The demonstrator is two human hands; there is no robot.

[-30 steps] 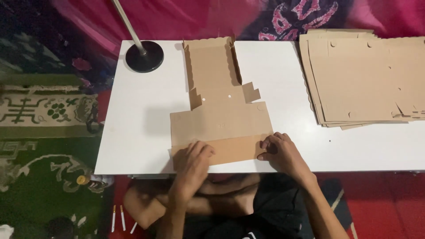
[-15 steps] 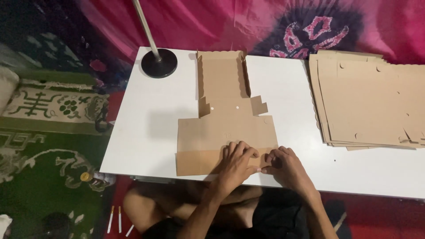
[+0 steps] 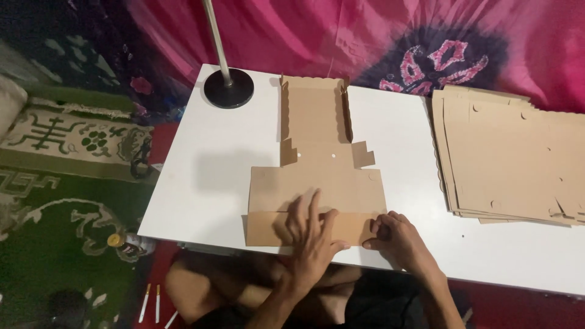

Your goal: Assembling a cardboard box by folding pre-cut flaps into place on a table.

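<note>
I see my left hand lying flat, fingers spread, on the near flap of the cardboard blank, pressing down and gripping nothing. My right hand sits just beside it at the flap's right end, fingers curled onto the cardboard edge; whether it pinches the flap or only presses on it, I cannot tell. The blank lies flat on the white table, its near edge at the table's front rim, its narrow part with raised side walls pointing away from me. A stack of flat blanks rests on the table's right side, well apart. A black round base with a pole stands at the far left corner.
</note>
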